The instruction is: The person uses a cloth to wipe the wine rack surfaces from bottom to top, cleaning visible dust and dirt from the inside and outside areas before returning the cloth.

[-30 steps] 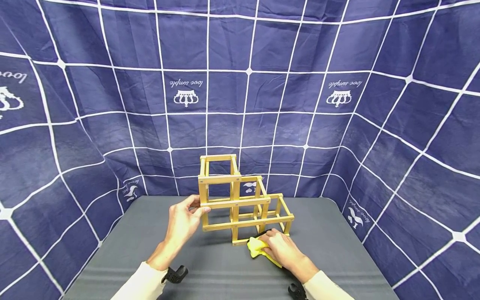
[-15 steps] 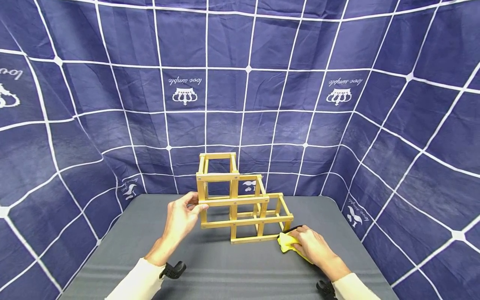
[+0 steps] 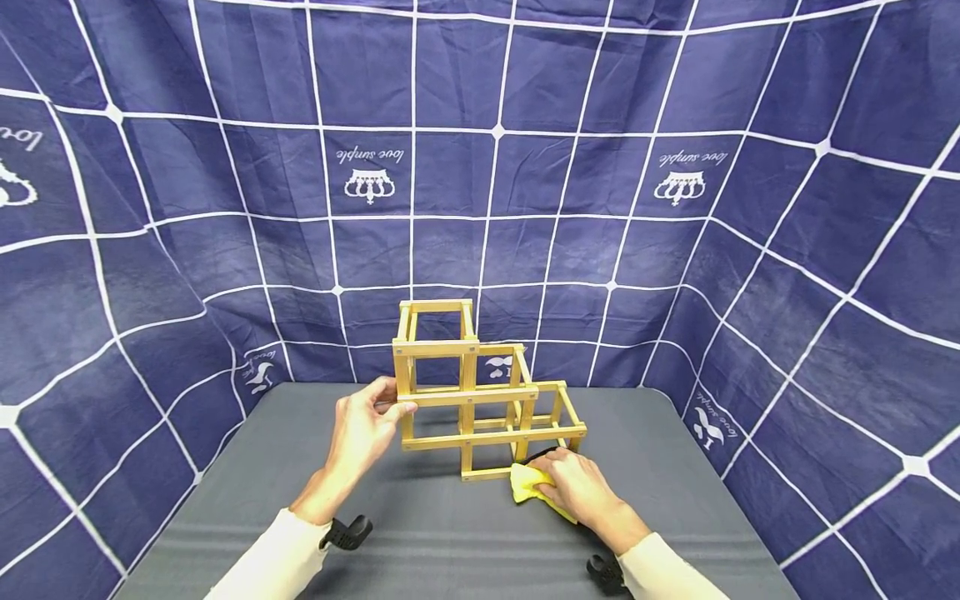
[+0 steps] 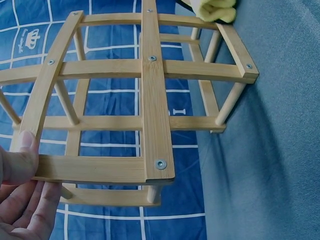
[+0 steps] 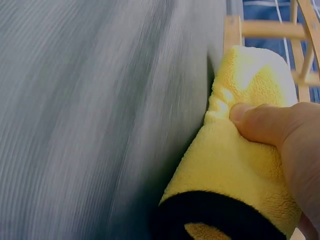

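Yellow cloth [image 3: 527, 482] is sliding back leftward along wooden rack [image 3: 495, 396]
Right hand [image 3: 579, 485] is gripping cloth, left hand [image 3: 362, 431] pinching rack; wiping is apparently repeating.

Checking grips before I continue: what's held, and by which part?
Left hand: the rack, by its left side. Right hand: the cloth, across its yellow face.

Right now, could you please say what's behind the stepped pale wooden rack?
Behind the rack: blue, white-gridded fabric, the grey tabletop and fingers of the left hand. Their tips, and whatever the bars and fuzzy yellow cloth cover, cannot be seen.
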The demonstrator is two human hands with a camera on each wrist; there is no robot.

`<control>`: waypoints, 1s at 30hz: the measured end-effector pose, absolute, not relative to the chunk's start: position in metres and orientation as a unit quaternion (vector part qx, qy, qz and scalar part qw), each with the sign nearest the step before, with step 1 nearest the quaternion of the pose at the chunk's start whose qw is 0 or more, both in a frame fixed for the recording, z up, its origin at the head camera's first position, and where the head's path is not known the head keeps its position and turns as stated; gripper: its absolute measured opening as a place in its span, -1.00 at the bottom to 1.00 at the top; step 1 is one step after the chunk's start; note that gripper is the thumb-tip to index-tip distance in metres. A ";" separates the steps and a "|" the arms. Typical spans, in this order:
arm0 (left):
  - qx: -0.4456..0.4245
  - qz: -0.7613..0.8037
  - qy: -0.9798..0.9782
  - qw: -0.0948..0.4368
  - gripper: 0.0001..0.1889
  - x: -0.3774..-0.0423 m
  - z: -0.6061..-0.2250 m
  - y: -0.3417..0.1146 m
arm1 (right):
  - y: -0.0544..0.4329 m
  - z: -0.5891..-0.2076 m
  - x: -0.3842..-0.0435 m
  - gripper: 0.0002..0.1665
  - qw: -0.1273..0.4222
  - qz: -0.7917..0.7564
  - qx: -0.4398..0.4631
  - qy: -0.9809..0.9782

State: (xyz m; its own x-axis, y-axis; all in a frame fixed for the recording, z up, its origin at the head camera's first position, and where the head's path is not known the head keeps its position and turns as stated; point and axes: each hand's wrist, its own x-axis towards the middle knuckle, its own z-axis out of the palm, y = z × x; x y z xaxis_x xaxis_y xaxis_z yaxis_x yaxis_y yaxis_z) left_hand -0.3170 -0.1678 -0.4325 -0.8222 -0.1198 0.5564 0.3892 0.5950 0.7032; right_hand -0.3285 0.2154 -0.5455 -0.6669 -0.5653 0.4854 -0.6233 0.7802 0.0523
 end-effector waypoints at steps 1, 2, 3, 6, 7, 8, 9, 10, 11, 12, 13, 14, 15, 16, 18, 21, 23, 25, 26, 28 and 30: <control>-0.079 -0.443 -0.846 0.287 -0.72 -0.317 -0.432 -0.168 | 0.209 -0.545 -0.329 -0.57 0.248 0.057 0.330 -0.909; -0.079 -0.443 -0.846 0.286 -0.72 -0.317 -0.432 -0.168 | 0.203 -0.545 -0.329 -0.57 0.249 0.056 0.334 -0.908; -0.079 -0.443 -0.846 0.286 -0.71 -0.317 -0.431 -0.168 | 0.197 -0.545 -0.329 -0.57 0.251 0.054 0.336 -0.906; -0.079 -0.443 -0.846 0.286 -0.71 -0.317 -0.431 -0.168 | 0.178 -0.546 -0.330 -0.58 0.260 0.046 0.345 -0.901; -0.079 -0.444 -0.845 0.286 -0.71 -0.318 -0.431 -0.168 | 0.172 -0.546 -0.330 -0.58 0.261 0.045 0.348 -0.899; -0.080 -0.446 -0.844 0.285 -0.71 -0.318 -0.431 -0.168 | 0.167 -0.546 -0.330 -0.58 0.263 0.046 0.352 -0.897; -0.079 -0.448 -0.844 0.284 -0.71 -0.319 -0.431 -0.168 | 0.161 -0.546 -0.330 -0.58 0.265 0.049 0.356 -0.895; -0.080 -0.450 -0.844 0.283 -0.71 -0.319 -0.431 -0.167 | 0.157 -0.547 -0.330 -0.58 0.266 0.052 0.359 -0.893; -0.080 -0.452 -0.843 0.281 -0.72 -0.319 -0.432 -0.167 | 0.153 -0.547 -0.330 -0.58 0.266 0.056 0.362 -0.891; -0.081 -0.455 -0.842 0.279 -0.72 -0.320 -0.432 -0.167 | 0.149 -0.548 -0.330 -0.57 0.267 0.060 0.365 -0.890; -0.081 -0.458 -0.841 0.276 -0.72 -0.320 -0.433 -0.167 | 0.147 -0.549 -0.329 -0.57 0.266 0.064 0.366 -0.889; -0.082 -0.460 -0.840 0.274 -0.72 -0.320 -0.433 -0.167 | 0.145 -0.550 -0.329 -0.57 0.267 0.068 0.367 -0.889; -0.082 -0.461 -0.840 0.274 -0.73 -0.320 -0.434 -0.167 | 0.143 -0.550 -0.328 -0.57 0.267 0.071 0.365 -0.889; -0.083 -0.461 -0.839 0.276 -0.73 -0.319 -0.435 -0.167 | 0.142 -0.551 -0.328 -0.57 0.267 0.072 0.362 -0.890; -0.084 -0.462 -0.838 0.279 -0.73 -0.319 -0.436 -0.167 | 0.142 -0.552 -0.326 -0.58 0.265 0.075 0.358 -0.892; -0.086 -0.464 -0.834 0.286 -0.74 -0.319 -0.437 -0.168 | 0.143 -0.553 -0.324 -0.58 0.265 0.084 0.356 -0.892; -0.087 -0.466 -0.832 0.287 -0.74 -0.318 -0.437 -0.168 | 0.143 -0.554 -0.324 -0.56 0.274 0.092 0.361 -0.887; -0.091 -0.466 -0.831 0.290 -0.75 -0.318 -0.437 -0.168 | 0.143 -0.553 -0.324 -0.52 0.298 0.099 0.369 -0.875; -0.093 -0.466 -0.831 0.290 -0.76 -0.318 -0.437 -0.168 | 0.143 -0.552 -0.324 -0.49 0.314 0.102 0.374 -0.867; -0.097 -0.465 -0.831 0.290 -0.77 -0.318 -0.437 -0.168 | 0.142 -0.550 -0.325 -0.43 0.351 0.102 0.383 -0.848; -0.100 -0.462 -0.832 0.288 -0.78 -0.319 -0.436 -0.169 | 0.141 -0.548 -0.327 -0.38 0.388 0.102 0.386 -0.830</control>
State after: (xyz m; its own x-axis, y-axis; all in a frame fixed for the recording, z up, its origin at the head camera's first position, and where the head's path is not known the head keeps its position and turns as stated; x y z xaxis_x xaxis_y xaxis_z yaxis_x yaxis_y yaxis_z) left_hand -0.3189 -0.1686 -0.4365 -0.8135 -0.0998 0.5729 0.4338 0.5521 0.7121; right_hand -0.3267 0.1408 -0.5480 -0.3994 -0.5629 0.7236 -0.7207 0.6806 0.1316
